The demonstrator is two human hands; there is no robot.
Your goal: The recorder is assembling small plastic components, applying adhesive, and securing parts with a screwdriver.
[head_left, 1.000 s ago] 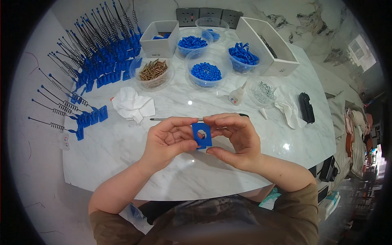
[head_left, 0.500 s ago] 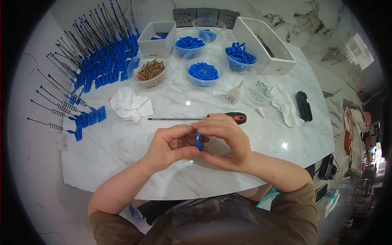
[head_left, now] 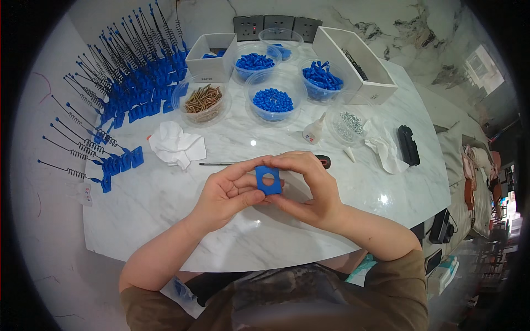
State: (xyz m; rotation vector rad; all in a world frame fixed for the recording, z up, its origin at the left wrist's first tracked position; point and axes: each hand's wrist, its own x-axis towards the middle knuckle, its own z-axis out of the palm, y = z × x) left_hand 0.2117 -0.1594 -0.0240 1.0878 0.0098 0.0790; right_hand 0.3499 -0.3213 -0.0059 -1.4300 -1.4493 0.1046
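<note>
fingers (head_left: 249,198) hold blue plate (head_left: 269,191) by its edges, well apart from tissue (head_left: 178,146).

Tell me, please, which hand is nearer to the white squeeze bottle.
Right. The right hand is below the white squeeze bottle in the picture; the left hand is farther off, below and to its left.

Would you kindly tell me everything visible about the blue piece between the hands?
The blue piece is a small, flat, roughly rectangular plate, apparently plastic, with a round hole through it. It is held upright, broad face toward the camera, above the table. The left hand and right hand grip its edges.
</note>
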